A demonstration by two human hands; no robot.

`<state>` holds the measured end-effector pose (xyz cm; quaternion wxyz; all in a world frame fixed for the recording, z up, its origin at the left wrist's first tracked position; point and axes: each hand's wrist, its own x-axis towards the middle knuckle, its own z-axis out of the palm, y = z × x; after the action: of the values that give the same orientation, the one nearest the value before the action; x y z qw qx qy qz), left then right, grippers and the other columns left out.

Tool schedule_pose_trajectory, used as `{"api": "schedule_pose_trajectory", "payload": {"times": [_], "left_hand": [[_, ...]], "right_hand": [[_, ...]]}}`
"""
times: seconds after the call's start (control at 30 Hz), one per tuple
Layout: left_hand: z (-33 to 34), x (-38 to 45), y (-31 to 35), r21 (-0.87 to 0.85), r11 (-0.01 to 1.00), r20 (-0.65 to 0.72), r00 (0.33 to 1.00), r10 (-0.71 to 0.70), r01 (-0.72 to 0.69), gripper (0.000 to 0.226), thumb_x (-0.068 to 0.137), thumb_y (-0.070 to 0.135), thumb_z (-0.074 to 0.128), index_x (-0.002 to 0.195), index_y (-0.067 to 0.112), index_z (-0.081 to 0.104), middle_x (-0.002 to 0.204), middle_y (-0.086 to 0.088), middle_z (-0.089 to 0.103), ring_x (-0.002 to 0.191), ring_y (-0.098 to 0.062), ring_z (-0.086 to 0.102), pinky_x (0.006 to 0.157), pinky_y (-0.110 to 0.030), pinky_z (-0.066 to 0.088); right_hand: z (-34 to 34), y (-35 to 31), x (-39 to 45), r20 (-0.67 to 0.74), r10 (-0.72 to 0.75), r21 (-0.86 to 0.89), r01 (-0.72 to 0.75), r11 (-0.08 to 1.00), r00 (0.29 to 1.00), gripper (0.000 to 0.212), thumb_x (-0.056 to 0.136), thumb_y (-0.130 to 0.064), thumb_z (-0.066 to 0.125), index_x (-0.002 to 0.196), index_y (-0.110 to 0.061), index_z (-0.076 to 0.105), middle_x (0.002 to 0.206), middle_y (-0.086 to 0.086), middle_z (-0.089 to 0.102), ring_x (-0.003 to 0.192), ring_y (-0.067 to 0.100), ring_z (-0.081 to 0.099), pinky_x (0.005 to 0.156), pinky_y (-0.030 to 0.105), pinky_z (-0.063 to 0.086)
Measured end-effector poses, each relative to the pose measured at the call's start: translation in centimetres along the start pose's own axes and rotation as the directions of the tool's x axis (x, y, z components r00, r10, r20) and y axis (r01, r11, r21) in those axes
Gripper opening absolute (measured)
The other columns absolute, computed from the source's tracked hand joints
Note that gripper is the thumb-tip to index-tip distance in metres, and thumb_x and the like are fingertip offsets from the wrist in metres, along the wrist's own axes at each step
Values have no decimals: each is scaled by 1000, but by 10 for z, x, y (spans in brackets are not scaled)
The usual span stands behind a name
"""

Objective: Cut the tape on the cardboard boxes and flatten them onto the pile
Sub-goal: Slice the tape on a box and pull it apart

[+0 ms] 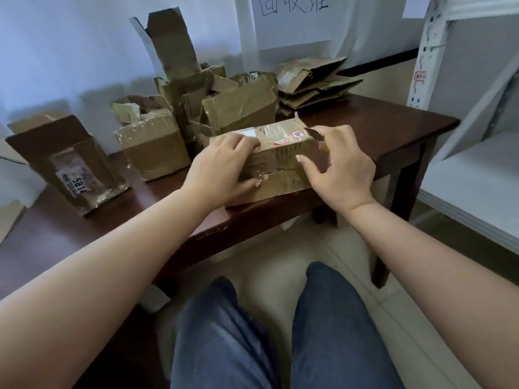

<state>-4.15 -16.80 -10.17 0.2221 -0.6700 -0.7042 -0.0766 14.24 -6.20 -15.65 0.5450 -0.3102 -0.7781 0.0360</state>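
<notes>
A taped cardboard box (278, 164) with red-and-white stickers on top lies near the front edge of a dark wooden table (373, 122). My left hand (222, 167) holds its left end, fingers on the top face and thumb on the front face. My right hand (337, 167) is at the box's right end. It pinches a small dark cutter blade (314, 133), whose tip points at the box's top right corner. A pile of flattened cardboard (311, 85) lies at the back right of the table.
Several other boxes stand on the table: one with a "5814" label (67, 161) at the left, a taped one (153, 147) in the middle, and torn open ones (196, 88) behind. A white shelf unit (471, 153) stands close on the right. My knees are under the table's front edge.
</notes>
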Motion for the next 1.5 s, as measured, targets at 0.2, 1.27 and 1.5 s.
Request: {"api": "schedule_pose_trajectory", "payload": {"times": [0.2,1.27,1.5], "left_hand": [[7,-1,-3,18,1000,-81,996,27,-26,58,80,36,73,130,16,50,125,-9,54,115,-29,52,88,-40,46],[4,21,-15,278,946,-44,982,184,-165,69,69,15,51,131,2,26,119,-22,50,92,-40,56,73,-50,50],[-7,25,-15,190,969,40,987,155,-160,84,69,19,58,138,10,10,121,-19,50,100,-40,57,81,-52,48]], "right_hand": [[9,9,4,259,-215,-206,271,940,942,75,67,-39,83,129,-22,45,128,10,47,73,27,63,48,28,45],[-3,-1,40,237,-388,-362,452,815,891,56,75,-48,73,118,-15,60,112,6,61,62,24,64,47,21,27],[6,-12,47,283,-421,-408,506,760,862,53,71,-37,77,114,-11,62,106,11,63,57,26,62,48,23,25]]}}
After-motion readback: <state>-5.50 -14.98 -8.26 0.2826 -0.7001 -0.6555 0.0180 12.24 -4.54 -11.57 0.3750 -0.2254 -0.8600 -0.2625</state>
